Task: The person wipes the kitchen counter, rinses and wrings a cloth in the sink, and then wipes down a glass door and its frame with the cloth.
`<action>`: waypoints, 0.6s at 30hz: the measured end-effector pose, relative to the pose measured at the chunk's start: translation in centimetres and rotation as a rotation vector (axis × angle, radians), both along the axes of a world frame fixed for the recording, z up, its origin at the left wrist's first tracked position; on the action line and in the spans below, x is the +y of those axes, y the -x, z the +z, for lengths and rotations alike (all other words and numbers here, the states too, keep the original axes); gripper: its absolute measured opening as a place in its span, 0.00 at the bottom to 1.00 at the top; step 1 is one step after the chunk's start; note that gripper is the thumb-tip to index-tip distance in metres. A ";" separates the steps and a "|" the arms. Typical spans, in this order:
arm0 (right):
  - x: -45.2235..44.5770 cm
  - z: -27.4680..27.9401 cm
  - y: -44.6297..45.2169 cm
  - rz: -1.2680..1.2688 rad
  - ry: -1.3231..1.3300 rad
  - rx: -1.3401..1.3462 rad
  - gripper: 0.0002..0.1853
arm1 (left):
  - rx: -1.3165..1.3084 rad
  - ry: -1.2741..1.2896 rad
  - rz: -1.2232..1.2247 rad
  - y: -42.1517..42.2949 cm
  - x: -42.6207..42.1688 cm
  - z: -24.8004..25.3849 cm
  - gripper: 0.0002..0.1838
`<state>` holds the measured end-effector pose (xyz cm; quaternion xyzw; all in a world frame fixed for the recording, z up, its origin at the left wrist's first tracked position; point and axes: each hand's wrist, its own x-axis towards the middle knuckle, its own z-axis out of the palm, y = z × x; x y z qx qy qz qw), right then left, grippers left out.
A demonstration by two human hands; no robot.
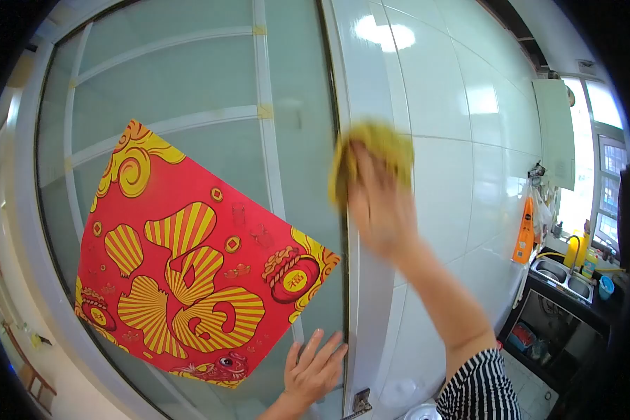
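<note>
My right hand (381, 210) presses a yellow cloth (378, 143) against the white door frame (371, 301), beside the tiled wall. Motion blurs the hand and the cloth a little. Lower down, my left hand (315, 371) rests with fingers spread on the frosted glass door (304, 168), near its right edge. A red and gold paper decoration (210, 182) with a large striped character is stuck on the glass, tilted like a diamond. Its lower right side is just above my left hand.
White tiles (434, 189) cover the wall to the right. Farther back are a double sink (553, 269) in a dark counter, a yellow bottle (574, 248), an orange bag (523, 227) hanging on the wall and a window (609, 168). A metal latch (361, 400) sits low on the door frame.
</note>
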<state>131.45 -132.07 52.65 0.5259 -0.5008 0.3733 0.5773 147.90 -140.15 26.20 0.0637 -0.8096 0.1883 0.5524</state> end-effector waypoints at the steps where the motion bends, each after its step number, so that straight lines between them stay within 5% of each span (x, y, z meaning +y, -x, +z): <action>1: 0.3 -5.0 0.4 0.005 -0.087 -0.063 0.30 | -0.004 -0.004 -0.009 -0.3 0.2 0.4 0.18; 4: 0.9 -18.7 0.3 -0.081 -0.245 -0.138 0.29 | -0.060 -0.126 -0.108 -1.9 0.9 1.0 0.15; 7: 1.8 -18.9 1.0 -0.072 -0.247 -0.035 0.28 | -0.125 -0.363 -0.465 -4.9 0.5 0.9 0.19; 12: -0.4 -1.0 1.9 0.032 -0.064 -0.010 0.27 | -0.192 -0.290 -0.578 -10.1 0.2 -0.4 0.10; 13: -1.8 3.8 3.9 -0.163 0.082 0.263 0.27 | -0.187 -0.295 -0.574 -10.6 -0.4 -1.1 0.10; 15: -1.5 12.7 1.5 -0.002 0.109 0.104 0.27 | -0.245 -0.264 -0.674 -11.3 -1.7 -2.3 0.18; 18: -3.6 23.2 1.3 0.052 0.267 0.206 0.27 | -0.203 -0.230 -0.532 -12.0 -1.7 -0.7 0.16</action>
